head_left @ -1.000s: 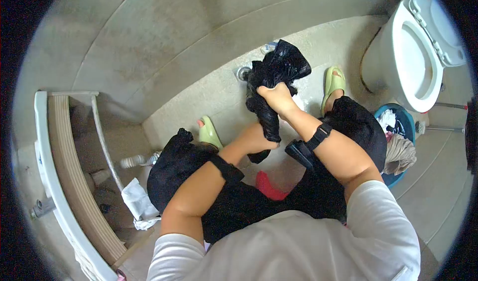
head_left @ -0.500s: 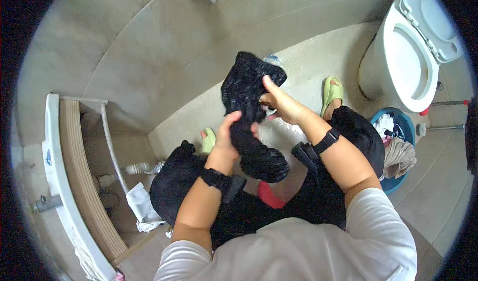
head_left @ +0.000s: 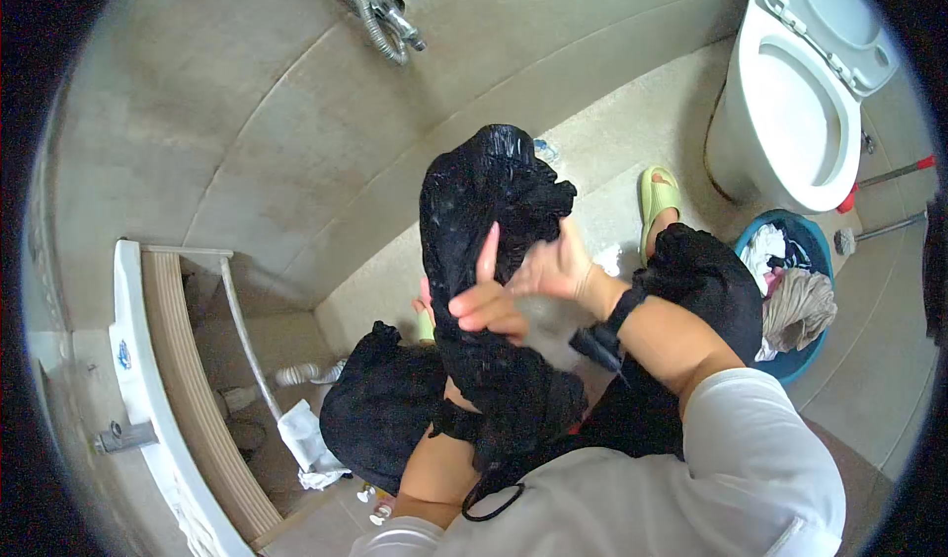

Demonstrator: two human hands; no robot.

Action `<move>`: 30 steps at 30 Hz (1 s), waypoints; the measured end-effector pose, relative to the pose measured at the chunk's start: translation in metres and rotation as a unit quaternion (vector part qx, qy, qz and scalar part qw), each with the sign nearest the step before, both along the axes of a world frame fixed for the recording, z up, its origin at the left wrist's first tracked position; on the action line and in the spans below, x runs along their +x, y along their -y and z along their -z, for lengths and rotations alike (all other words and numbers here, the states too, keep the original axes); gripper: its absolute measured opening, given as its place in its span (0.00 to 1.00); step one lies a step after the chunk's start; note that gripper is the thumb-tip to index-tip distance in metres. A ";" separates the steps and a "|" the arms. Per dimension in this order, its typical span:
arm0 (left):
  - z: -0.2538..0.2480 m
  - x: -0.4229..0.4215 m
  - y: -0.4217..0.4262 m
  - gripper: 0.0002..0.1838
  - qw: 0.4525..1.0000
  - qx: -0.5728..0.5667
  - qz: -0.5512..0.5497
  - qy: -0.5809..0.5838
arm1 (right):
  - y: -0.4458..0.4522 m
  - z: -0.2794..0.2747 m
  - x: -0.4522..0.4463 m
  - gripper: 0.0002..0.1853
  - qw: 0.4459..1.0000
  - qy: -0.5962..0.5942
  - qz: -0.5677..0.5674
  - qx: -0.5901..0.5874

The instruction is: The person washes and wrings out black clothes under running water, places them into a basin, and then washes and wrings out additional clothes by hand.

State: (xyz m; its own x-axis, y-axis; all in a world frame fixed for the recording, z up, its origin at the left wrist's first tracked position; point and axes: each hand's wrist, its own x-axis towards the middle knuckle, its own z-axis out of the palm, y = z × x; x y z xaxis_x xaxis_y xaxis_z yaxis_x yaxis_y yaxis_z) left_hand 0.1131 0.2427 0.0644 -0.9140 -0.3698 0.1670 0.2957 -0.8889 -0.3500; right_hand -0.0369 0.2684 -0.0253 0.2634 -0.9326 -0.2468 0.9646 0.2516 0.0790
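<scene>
A wet, bunched black garment hangs up in front of me, its lower part draped over my left forearm and down to my lap. My left hand has its fingers wrapped over the front of the cloth, with one digit pointing up. The cloth hides that wrist in part. Close to the garment's right side is my right hand, blurred by motion, thumb and fingers apart. Whether it touches the cloth is hard to see. A black strap circles my right wrist.
At right, a blue tub holds clothes, beside a white toilet with its lid up. A washbasin stands at left above a white pipe. The wall carries a tap with a hose. Green slippers are on my feet.
The garment has opened out wider and now drapes over my left forearm. My right hand has moved down, away from the cloth's upper part. The view has shifted slightly.
</scene>
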 end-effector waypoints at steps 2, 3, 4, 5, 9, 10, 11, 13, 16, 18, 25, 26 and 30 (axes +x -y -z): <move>0.011 0.013 -0.011 0.44 0.997 -0.004 0.046 0.060 | 0.018 -0.012 -0.022 0.43 0.997 0.014 0.071 -0.038; 0.015 0.018 -0.015 0.44 0.990 -0.009 0.091 0.111 | 0.025 -0.010 -0.033 0.39 0.996 -0.016 0.082 -0.042; 0.018 0.022 -0.018 0.45 0.978 -0.014 0.134 0.160 | 0.027 -0.011 -0.039 0.36 0.994 -0.045 0.091 -0.046; 0.027 0.024 -0.015 0.42 0.966 -0.048 0.162 0.196 | 0.028 -0.011 -0.043 0.28 0.990 -0.081 0.094 -0.070; 0.042 0.034 0.004 0.31 0.796 -0.262 0.235 0.493 | 0.026 -0.033 -0.045 0.15 0.966 -0.246 0.085 -0.005; 0.047 0.031 0.008 0.31 0.800 -0.254 0.230 0.493 | 0.027 -0.035 -0.042 0.15 0.966 -0.247 0.076 -0.003; 0.051 0.027 0.011 0.28 0.716 -0.352 0.276 0.537 | 0.028 -0.036 -0.039 0.14 0.937 -0.334 0.098 0.015; 0.047 0.015 0.013 0.19 0.582 -0.513 0.272 0.569 | 0.029 -0.034 -0.031 0.13 0.870 -0.473 0.139 0.034; 0.120 0.005 0.016 0.20 0.297 -0.850 0.048 0.433 | 0.031 -0.007 -0.019 0.18 0.695 -0.711 0.097 0.038; 0.109 -0.011 0.012 0.21 0.244 -0.879 -0.006 0.409 | 0.026 -0.009 -0.009 0.23 0.538 -0.836 -0.007 0.109; 0.108 0.001 0.039 0.27 0.526 -0.736 0.159 0.396 | 0.026 -0.001 -0.025 0.34 0.481 -0.865 -0.053 0.135; 0.104 0.003 0.043 0.26 0.671 -0.584 0.225 0.397 | 0.026 -0.009 -0.029 0.36 0.478 -0.867 -0.053 0.131; 0.102 -0.003 0.046 0.36 0.856 -0.311 0.140 0.388 | 0.015 -0.049 -0.025 0.38 0.434 -0.900 0.027 -0.021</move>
